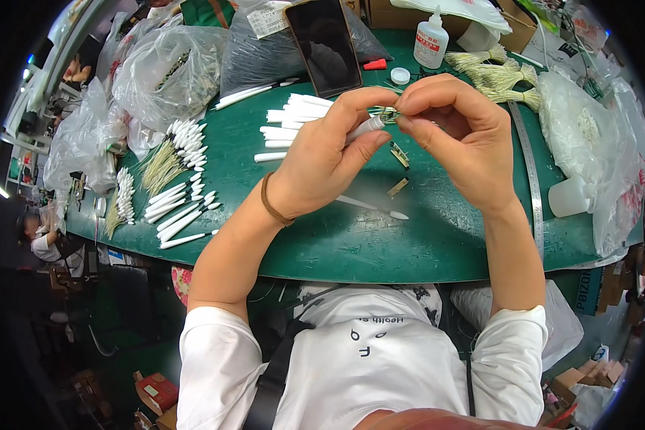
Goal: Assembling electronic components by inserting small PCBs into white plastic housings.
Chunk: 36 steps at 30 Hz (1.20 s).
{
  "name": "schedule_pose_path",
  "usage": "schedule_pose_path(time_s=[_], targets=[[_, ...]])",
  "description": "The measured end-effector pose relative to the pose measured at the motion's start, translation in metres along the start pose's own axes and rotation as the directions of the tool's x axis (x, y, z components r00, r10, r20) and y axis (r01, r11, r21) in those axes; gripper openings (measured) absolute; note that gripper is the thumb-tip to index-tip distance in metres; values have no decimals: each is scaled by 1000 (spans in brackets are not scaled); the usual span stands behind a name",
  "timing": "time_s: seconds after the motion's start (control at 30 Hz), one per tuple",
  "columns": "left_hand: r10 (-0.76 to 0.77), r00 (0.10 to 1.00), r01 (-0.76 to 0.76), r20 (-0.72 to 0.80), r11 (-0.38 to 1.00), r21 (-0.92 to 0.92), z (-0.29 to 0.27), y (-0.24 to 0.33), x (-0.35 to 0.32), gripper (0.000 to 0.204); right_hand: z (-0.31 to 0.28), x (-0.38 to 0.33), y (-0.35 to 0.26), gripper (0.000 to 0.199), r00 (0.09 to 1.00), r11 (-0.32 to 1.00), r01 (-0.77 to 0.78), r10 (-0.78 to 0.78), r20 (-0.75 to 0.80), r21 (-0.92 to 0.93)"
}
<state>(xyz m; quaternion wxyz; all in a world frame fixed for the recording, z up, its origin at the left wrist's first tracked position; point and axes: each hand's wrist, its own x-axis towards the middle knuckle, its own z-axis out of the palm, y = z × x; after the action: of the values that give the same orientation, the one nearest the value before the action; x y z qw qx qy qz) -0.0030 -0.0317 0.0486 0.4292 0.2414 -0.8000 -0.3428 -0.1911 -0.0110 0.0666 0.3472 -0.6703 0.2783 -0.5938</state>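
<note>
Fingers of your left hand (pixel 322 161) pinched a white tube (pixel 366 127) at 12 o'clock above the green table (pixel 380 236), steadying it while your right hand (pixel 455 132) nipped the pale bristle tuft (pixel 387 113) at its tip. Tube looked short, smooth, plain white.

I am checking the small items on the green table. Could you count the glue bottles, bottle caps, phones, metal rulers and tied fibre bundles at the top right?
Glue bottle: 1
Bottle cap: 1
Phone: 1
Metal ruler: 1
Fibre bundles: 3 clearly show
Total: 7
</note>
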Motion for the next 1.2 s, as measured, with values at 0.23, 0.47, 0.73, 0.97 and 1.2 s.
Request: schedule_pose_path(time_s=[0.23,0.47,0.73,0.97,1.2], targets=[[19,995,-28,99,996,87,-4,-4,-3,41,5,-4,-4,15,998,997,-60,59,-8,-50],[223,973,-207,-52,953,222,0,-10,2,41,0,-2,-15,10,964,962,-265,264,-25,-65],[114,988,-86,-100,965,249,-1,-5,-1,37,4,-8,-13,8,949,944,-316,313,-45,-91],[263,965,-225,-12,848,480,-3,-2,4,18,-3,-3,-3,13,989,975,-148,150,-3,-163],[270,947,-320,174,739,593,-4,1,3,19,-12,-2,-8,12,947,893,-183,272,169,-411]])
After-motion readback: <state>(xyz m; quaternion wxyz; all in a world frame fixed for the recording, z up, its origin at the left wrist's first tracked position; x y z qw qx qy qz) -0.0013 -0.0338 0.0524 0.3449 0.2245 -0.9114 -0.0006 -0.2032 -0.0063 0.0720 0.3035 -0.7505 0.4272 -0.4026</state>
